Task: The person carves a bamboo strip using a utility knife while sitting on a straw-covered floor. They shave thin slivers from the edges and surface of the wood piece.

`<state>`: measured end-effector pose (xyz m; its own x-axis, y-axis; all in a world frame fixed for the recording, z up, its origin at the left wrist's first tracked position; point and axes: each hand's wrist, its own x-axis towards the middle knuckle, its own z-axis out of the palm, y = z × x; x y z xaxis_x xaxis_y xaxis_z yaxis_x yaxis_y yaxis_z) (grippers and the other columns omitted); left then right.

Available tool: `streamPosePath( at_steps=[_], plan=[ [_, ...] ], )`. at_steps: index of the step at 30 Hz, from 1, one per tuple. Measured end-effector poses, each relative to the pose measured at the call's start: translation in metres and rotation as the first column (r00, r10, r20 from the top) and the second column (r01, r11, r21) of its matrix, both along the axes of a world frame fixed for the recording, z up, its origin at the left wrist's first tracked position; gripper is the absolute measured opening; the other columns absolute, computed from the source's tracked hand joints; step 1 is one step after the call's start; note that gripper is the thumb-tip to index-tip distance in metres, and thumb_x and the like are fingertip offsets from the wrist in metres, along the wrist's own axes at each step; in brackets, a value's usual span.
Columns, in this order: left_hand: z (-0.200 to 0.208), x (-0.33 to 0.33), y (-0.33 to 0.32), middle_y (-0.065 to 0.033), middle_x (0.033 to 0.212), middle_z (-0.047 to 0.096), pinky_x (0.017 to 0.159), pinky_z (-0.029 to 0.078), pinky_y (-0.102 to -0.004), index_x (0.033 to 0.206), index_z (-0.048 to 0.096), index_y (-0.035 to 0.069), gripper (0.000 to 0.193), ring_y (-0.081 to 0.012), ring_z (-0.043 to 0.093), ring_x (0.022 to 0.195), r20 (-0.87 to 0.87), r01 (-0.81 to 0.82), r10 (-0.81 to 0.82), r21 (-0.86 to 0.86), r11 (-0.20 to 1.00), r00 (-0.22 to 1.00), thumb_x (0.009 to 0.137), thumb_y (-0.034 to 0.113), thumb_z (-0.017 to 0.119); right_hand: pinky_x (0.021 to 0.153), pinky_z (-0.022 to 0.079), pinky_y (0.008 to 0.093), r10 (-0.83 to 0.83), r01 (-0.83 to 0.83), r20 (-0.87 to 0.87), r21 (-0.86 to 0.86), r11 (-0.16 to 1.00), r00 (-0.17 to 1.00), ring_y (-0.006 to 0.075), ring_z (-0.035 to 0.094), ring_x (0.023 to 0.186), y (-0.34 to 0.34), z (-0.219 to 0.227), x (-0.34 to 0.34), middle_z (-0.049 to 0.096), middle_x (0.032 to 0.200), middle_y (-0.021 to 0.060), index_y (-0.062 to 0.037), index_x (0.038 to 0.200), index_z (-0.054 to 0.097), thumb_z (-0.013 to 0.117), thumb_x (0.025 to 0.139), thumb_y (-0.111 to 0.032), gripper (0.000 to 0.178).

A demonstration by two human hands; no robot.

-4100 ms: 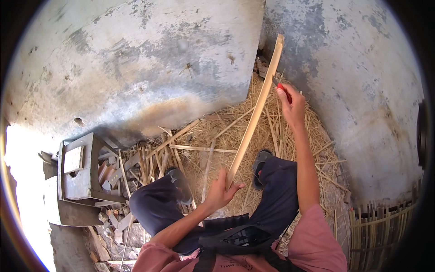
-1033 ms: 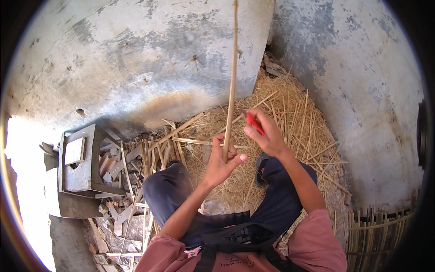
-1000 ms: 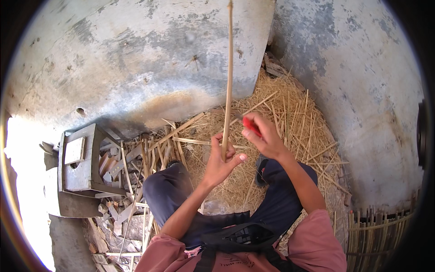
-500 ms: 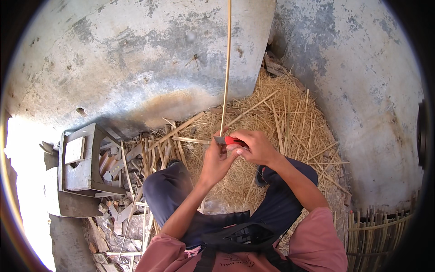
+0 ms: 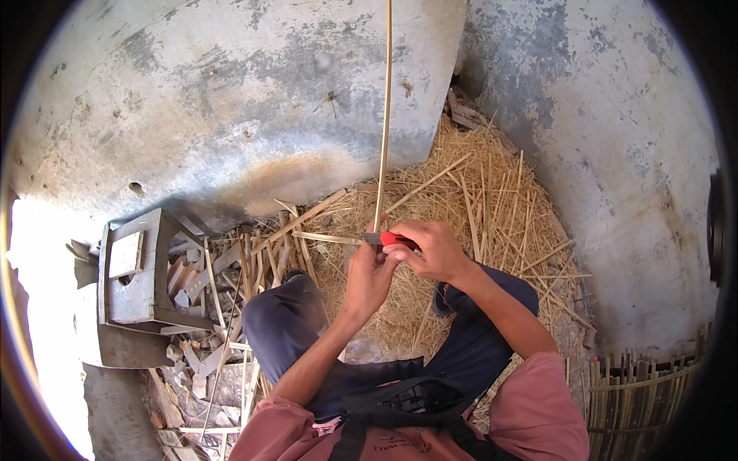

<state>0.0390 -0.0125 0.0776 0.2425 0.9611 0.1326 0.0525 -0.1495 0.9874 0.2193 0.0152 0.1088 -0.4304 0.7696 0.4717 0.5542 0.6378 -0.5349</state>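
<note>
A long, thin bamboo strip rises from my hands toward the top of the view. My left hand is closed round its lower end, which the fingers partly hide. In my right hand is a knife with a red handle and a short, wide grey blade. The blade lies across the strip, just above the left fingers and touching or very close to it. Both hands meet in front of me, between my bent knees, the right thumb beside the left fingertips.
Straw-like shavings and loose bamboo strips cover the floor ahead and to the right. A wooden stool lies on its side at the left among rubble and sticks. Weathered walls rise ahead and right. A slatted bamboo basket stands lower right.
The knife blade has tilted slightly and shifted a little down, and the left hand has moved slightly with it. The bamboo strip stays almost in the same place.
</note>
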Motion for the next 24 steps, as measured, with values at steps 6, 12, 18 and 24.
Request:
streamPosePath(
  at_steps=[6,12,18,24],
  plan=[
    [-0.005,0.002,-0.001,-0.0067,0.118,0.068,0.094,0.054,-0.0276,0.163,0.033,0.001,0.067,-0.0096,0.066,0.106,0.070,-0.021,0.020,0.012,1.000,0.997,0.107,0.018,0.066,0.065,0.056,0.0438,-0.011,0.012,-0.016,0.024,1.000,1.000,0.0339,0.072,0.075,-0.003,0.003,-0.004,0.074,0.092,0.0116,-0.0061,0.110,0.073,0.073,0.095,-0.038,0.036],
    [-0.002,0.002,-0.002,-0.0076,0.120,0.069,0.095,0.054,-0.0272,0.163,0.034,0.002,0.063,-0.0088,0.065,0.107,-0.009,-0.031,0.031,-0.017,0.999,0.999,0.109,0.016,0.063,0.062,0.054,0.0421,-0.058,0.059,-0.019,0.042,0.997,0.998,0.0342,0.071,0.073,-0.006,0.000,-0.007,0.071,0.087,0.0116,-0.0052,0.106,0.072,0.075,0.093,-0.035,0.032],
    [0.001,0.005,-0.005,-0.0075,0.121,0.069,0.091,0.054,-0.0252,0.162,0.036,0.002,0.060,-0.0071,0.064,0.105,0.052,-0.045,0.046,-0.015,0.999,0.998,0.109,0.015,0.062,0.060,0.053,0.0414,-0.092,0.093,-0.014,0.080,0.992,0.996,0.0325,0.071,0.071,-0.009,0.002,-0.010,0.070,0.086,0.0104,-0.0074,0.105,0.073,0.075,0.091,-0.030,0.026],
    [0.004,0.006,-0.006,-0.0078,0.116,0.072,0.080,0.055,-0.0257,0.159,0.043,0.001,0.056,-0.0071,0.066,0.096,0.011,-0.092,0.092,0.028,0.995,0.996,0.108,0.014,0.063,0.059,0.054,0.0407,-0.113,0.115,-0.019,0.104,0.988,0.993,0.0316,0.071,0.070,-0.010,0.002,-0.012,0.071,0.088,0.0098,-0.0078,0.106,0.073,0.076,0.091,-0.029,0.027]
  ],
)
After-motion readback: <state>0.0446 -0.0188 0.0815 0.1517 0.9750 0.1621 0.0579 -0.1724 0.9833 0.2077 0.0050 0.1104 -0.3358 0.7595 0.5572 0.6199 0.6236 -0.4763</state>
